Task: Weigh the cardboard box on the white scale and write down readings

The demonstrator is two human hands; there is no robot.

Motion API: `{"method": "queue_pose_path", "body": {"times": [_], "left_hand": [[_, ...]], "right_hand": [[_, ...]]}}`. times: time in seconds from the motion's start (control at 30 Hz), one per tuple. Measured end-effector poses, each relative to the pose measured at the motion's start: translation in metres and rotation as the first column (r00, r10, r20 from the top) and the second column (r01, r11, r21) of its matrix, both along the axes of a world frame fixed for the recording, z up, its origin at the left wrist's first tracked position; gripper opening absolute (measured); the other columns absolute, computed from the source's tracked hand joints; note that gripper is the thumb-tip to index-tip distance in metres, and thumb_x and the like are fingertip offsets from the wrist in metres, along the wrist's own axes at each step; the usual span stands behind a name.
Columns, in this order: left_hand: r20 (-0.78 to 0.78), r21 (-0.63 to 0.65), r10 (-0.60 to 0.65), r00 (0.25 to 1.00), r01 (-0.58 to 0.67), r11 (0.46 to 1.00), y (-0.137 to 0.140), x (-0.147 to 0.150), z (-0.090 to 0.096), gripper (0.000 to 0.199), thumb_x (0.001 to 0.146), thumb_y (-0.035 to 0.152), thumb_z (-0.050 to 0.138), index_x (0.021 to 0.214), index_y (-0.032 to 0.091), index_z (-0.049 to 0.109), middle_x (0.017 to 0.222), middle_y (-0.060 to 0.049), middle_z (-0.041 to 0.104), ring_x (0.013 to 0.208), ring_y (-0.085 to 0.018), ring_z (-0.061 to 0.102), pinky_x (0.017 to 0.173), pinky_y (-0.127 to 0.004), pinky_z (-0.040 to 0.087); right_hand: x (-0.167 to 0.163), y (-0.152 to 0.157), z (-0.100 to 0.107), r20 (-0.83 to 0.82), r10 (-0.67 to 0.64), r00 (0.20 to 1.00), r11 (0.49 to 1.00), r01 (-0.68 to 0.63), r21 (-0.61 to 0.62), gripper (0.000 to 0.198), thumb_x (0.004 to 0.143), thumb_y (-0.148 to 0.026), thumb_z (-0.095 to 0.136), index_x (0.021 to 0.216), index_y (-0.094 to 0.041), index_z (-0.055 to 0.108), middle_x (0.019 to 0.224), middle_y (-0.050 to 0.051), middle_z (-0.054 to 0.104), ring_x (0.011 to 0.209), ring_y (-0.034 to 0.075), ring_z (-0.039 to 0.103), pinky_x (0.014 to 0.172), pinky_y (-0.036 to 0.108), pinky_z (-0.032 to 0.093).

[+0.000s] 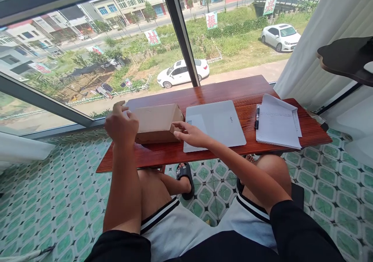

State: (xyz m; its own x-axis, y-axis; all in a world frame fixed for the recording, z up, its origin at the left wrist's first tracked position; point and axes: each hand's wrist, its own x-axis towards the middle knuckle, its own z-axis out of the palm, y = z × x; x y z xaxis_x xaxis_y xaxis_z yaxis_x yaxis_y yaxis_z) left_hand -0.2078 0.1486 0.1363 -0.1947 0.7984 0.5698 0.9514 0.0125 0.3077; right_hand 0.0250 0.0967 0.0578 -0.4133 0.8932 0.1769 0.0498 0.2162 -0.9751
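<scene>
Head view: red-brown tabletop (224, 90) stood before window. Silver laptop (215, 123) lay near middle; cardboard box (155, 120) sat just left of it. White papers (277, 123) lay farther right. Left hand (121, 123) was at box's left end, fingers bent, thumb apart; right hand (189, 133) at box's right corner, thumb and fingers parted. Contact could not be told. Black pen (257, 117) lay along papers' left edge.
</scene>
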Motion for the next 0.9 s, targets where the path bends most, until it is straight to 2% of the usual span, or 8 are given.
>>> {"method": "queue_pose_path", "body": {"times": [0.17, 0.33, 0.47, 0.57, 0.67, 0.73, 0.8, 0.9], "left_hand": [[-0.137, 0.213, -0.258, 0.956, 0.283, 0.935, -0.026, 0.046, 0.023, 0.034, 0.090, 0.015, 0.044, 0.113, 0.018, 0.069, 0.093, -0.008, 0.075, 0.096, -0.029, 0.066, 0.094, -0.043, 0.046], [-0.279, 0.096, -0.459, 0.844, 0.500, 0.861, -0.043, 0.094, 0.029, 0.014, 0.080, 0.019, 0.052, 0.080, 0.024, 0.065, 0.080, -0.008, 0.066, 0.087, -0.031, 0.062, 0.083, -0.044, 0.045], [-0.455, -0.030, -0.635, 0.625, 0.702, 0.712, -0.061, 0.131, 0.023, 0.012, 0.078, 0.021, 0.052, 0.071, 0.026, 0.060, 0.069, -0.005, 0.062, 0.075, -0.026, 0.059, 0.071, -0.041, 0.045], [-0.477, -0.215, -0.817, 0.324, 0.859, 0.465, -0.083, 0.157, 0.018, 0.021, 0.082, 0.022, 0.052, 0.062, 0.028, 0.051, 0.059, -0.002, 0.056, 0.059, -0.021, 0.052, 0.054, -0.037, 0.039], [-0.223, -0.540, -0.971, -0.089, 0.840, 0.047, -0.108, 0.186, 0.014, 0.029, 0.090, 0.024, 0.050, 0.061, 0.030, 0.052, 0.054, 0.000, 0.051, 0.048, -0.019, 0.046, 0.041, -0.036, 0.032], [-0.037, -0.642, -0.959, -0.282, 0.742, -0.194, -0.122, 0.205, 0.012, 0.030, 0.092, 0.024, 0.050, 0.065, 0.032, 0.057, 0.057, -0.002, 0.055, 0.049, -0.019, 0.050, 0.039, -0.036, 0.036], [0.041, -0.651, -0.895, -0.444, 0.668, -0.361, -0.130, 0.223, 0.009, 0.031, 0.092, 0.021, 0.050, 0.065, 0.033, 0.059, 0.060, -0.002, 0.058, 0.052, -0.019, 0.053, 0.038, -0.034, 0.040], [-0.097, -0.564, -0.750, -0.654, 0.657, -0.500, -0.134, 0.244, -0.004, 0.036, 0.094, 0.012, 0.048, 0.065, 0.031, 0.061, 0.059, -0.002, 0.058, 0.052, -0.016, 0.053, 0.037, -0.028, 0.039]], "right_hand": [[0.014, -0.002, 0.016, 0.028, -0.026, 0.999, 0.998, 0.025, 0.062, 0.028, 0.097, -0.032, 0.050, 0.109, -0.018, 0.070, 0.103, 0.005, 0.070, 0.090, 0.017, 0.062, 0.085, 0.031, 0.049], [0.029, -0.004, 0.027, 0.065, -0.042, 0.997, 0.994, 0.035, 0.102, 0.023, 0.091, -0.024, 0.048, 0.094, -0.019, 0.070, 0.084, 0.000, 0.065, 0.077, 0.014, 0.055, 0.076, 0.029, 0.044], [0.038, -0.004, 0.027, 0.123, -0.071, 0.990, 0.987, 0.053, 0.149, 0.015, 0.086, -0.018, 0.047, 0.080, -0.021, 0.060, 0.079, 0.001, 0.061, 0.078, 0.018, 0.056, 0.075, 0.032, 0.045], [0.048, -0.006, 0.025, 0.175, -0.060, 0.983, 0.976, 0.021, 0.216, 0.013, 0.083, -0.018, 0.053, 0.071, -0.023, 0.054, 0.078, 0.002, 0.061, 0.078, 0.020, 0.055, 0.074, 0.034, 0.043], [0.059, -0.013, 0.024, 0.194, -0.039, 0.980, 0.977, -0.003, 0.214, 0.015, 0.085, -0.019, 0.048, 0.071, -0.023, 0.051, 0.074, 0.000, 0.058, 0.072, 0.018, 0.052, 0.070, 0.033, 0.040], [0.065, -0.019, 0.025, 0.226, -0.048, 0.973, 0.976, -0.002, 0.217, 0.015, 0.086, -0.018, 0.044, 0.073, -0.021, 0.051, 0.074, 0.000, 0.058, 0.070, 0.016, 0.051, 0.069, 0.031, 0.037], [0.069, -0.025, 0.026, 0.302, -0.043, 0.952, 0.970, -0.034, 0.242, 0.014, 0.087, -0.019, 0.046, 0.075, -0.021, 0.051, 0.075, 0.000, 0.060, 0.071, 0.016, 0.050, 0.068, 0.030, 0.034], [0.073, -0.031, 0.031, 0.444, -0.023, 0.896, 0.951, -0.118, 0.286, 0.015, 0.089, -0.021, 0.046, 0.075, -0.021, 0.050, 0.078, 0.001, 0.061, 0.071, 0.016, 0.048, 0.065, 0.029, 0.029]]}}
